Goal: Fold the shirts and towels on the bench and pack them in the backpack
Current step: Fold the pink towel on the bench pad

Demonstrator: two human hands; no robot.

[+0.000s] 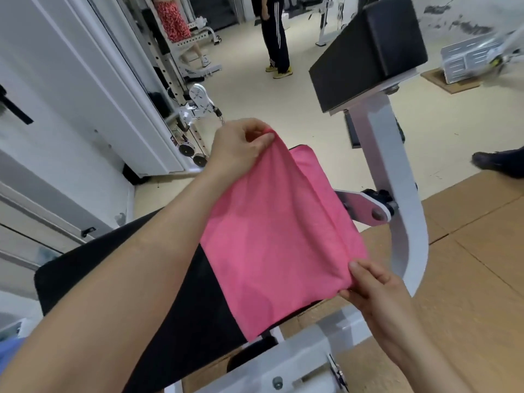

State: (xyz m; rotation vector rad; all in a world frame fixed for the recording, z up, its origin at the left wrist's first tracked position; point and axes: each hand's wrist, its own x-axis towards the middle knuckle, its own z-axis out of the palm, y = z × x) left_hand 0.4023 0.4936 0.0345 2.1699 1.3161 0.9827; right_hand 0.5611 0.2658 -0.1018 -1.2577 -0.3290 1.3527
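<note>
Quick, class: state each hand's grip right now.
Left hand: pinches the pink towel at its far corner.
Right hand: pinches its near corner.

Pink towel [272,239] – doubled over, draped on black bench [181,302], corners lifted

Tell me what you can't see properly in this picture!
Head view, backpack and shirts: nowhere in the frame.
Head view, black bench: the pink towel, pinched by the left hand and right hand, hides what lies beneath.
Head view, two standing people: cut off by the top edge.
Head view, white equipment far right: blurred.
</note>
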